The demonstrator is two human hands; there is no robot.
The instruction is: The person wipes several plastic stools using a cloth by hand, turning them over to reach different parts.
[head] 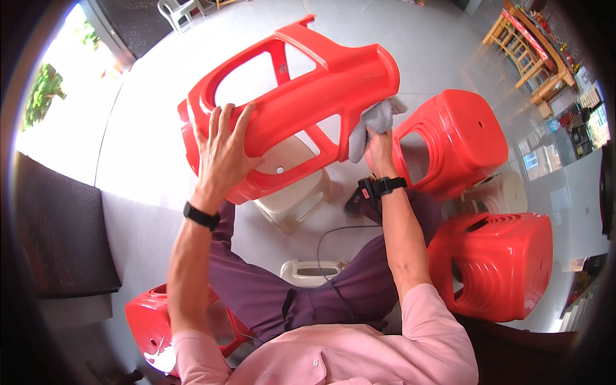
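Note:
A red plastic stool (pixel 288 103) lies tilted on its side before me, its open leg frame facing partly towards me. My left hand (pixel 224 139) rests on its left end with the fingers spread over the red surface and the thumb at the side opening. In my right hand (pixel 380 149) is a grey cloth (pixel 378 122), pressed against the right end of the stool by a leg edge. Part of the cloth hides my right fingertips. Beneath the red stool stands a low beige plastic stool (pixel 293 192), partly covered by it.
Two more red stools, one (pixel 452 139) beyond my right hand and another (pixel 500 264) by my right thigh, lie on their sides. A further red stool (pixel 149 317) is at my left. A thin cable (pixel 320 245) runs across my lap. Wooden furniture (pixel 534 57) stands far right.

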